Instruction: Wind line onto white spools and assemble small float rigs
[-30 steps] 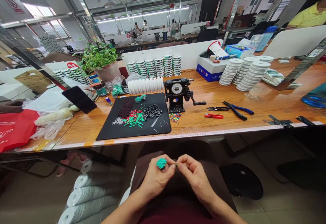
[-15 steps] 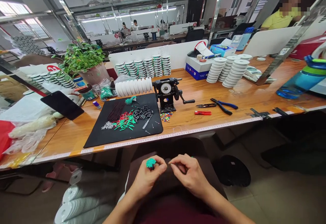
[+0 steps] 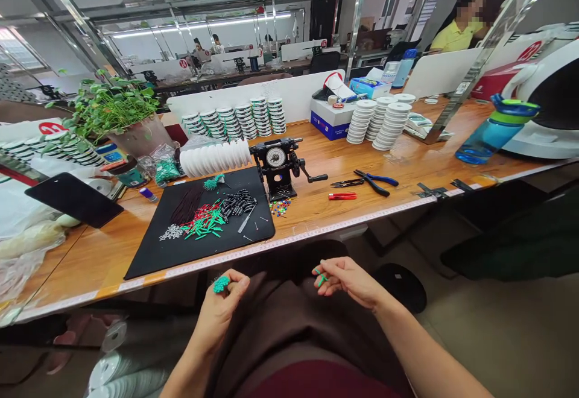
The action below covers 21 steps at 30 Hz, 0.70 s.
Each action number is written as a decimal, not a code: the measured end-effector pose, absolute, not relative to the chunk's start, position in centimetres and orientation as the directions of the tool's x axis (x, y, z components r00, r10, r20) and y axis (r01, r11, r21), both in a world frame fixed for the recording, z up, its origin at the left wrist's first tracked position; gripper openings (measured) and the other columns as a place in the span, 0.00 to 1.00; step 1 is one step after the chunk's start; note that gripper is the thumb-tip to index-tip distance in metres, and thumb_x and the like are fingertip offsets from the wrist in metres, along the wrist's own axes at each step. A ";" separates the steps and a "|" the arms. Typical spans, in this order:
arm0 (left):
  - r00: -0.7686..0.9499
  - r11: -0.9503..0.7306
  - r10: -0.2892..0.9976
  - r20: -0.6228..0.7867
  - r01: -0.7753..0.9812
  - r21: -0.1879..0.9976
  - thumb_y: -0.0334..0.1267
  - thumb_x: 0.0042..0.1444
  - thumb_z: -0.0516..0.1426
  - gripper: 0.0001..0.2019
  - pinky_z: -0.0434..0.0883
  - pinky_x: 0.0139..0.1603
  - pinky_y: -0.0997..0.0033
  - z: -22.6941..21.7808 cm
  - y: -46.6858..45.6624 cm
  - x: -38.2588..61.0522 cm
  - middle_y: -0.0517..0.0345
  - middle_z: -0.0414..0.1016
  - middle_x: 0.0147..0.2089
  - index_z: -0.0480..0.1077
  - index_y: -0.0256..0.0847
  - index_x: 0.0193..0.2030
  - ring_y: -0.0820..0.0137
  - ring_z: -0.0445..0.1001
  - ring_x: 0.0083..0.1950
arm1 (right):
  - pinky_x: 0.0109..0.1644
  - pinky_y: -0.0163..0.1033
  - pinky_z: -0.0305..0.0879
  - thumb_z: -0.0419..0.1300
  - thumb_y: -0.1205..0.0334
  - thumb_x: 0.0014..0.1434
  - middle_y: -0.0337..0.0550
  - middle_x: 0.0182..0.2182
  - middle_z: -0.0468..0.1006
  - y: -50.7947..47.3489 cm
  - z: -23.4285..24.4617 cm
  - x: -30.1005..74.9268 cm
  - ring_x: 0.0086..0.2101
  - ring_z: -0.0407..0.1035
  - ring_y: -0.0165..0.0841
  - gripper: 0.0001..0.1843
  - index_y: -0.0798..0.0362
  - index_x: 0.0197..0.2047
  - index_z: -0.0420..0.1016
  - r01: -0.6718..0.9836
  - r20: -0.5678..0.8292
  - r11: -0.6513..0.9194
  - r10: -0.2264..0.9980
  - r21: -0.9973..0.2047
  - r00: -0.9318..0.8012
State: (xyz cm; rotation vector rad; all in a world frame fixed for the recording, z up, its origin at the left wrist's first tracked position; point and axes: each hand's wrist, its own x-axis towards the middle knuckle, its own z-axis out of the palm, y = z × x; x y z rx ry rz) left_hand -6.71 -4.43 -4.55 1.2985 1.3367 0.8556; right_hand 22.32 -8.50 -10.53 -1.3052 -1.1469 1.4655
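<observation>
Left hand [image 3: 221, 301] and right hand [image 3: 344, 282] have moved well apart; half a second ago their fingertips nearly met. One wooden table [image 3: 310, 214], far side of the lap from the hands. On it, one black mat [image 3: 156, 256], one crank winder [image 3: 275, 158] at the mat's right edge, one blue bottle [image 3: 484, 138] far right, one pair of pliers [image 3: 374, 182], jaws toward the winder side, beside one pair of black snips [image 3: 346, 184]. Six stacks of banded spools [image 3: 246, 122] behind the winder.

Green bundle [image 3: 221, 284]: one, in the left hand, which is closed round it by thumb and index; packed head faces up at me, long axis foreshortened, exact line can't be told. Green piece [image 3: 322, 280], slim, one or two, can't tell: caught among the right hand's loosely curled fingers, slanting across them.
</observation>
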 end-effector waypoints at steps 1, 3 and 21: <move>0.137 0.123 0.977 -0.165 0.275 0.954 0.57 0.49 0.66 0.23 0.52 0.27 0.75 -4.6 -4.5 -6.4 0.68 0.53 0.20 0.68 0.39 0.26 0.76 0.50 0.25 | 0.39 0.46 0.74 0.60 0.36 0.59 0.53 0.31 0.81 -8.5 -10.4 22.1 0.33 0.78 0.42 0.29 0.57 0.35 0.81 0.013 -0.193 -0.193 0.979 -0.981 -0.071; 0.176 0.068 0.975 -0.134 0.337 0.939 0.55 0.51 0.65 0.21 0.53 0.27 0.75 -4.5 -4.9 -5.5 0.67 0.55 0.20 0.68 0.39 0.25 0.75 0.52 0.25 | 0.54 0.52 0.69 0.65 0.46 0.58 0.53 0.40 0.81 -8.5 -9.7 21.1 0.45 0.75 0.46 0.18 0.54 0.35 0.80 0.071 -0.107 -0.107 0.994 -0.992 0.004; 0.463 0.487 0.805 -0.370 -0.160 0.859 0.55 0.52 0.67 0.22 0.64 0.21 0.80 -4.7 -7.0 -2.9 0.62 0.72 0.28 0.67 0.39 0.37 0.79 0.67 0.20 | 0.28 0.35 0.52 0.62 0.47 0.60 0.37 0.22 0.67 -9.7 -9.2 16.4 0.24 0.55 0.30 0.17 0.54 0.32 0.79 0.085 -0.048 -0.045 0.998 -0.995 -0.035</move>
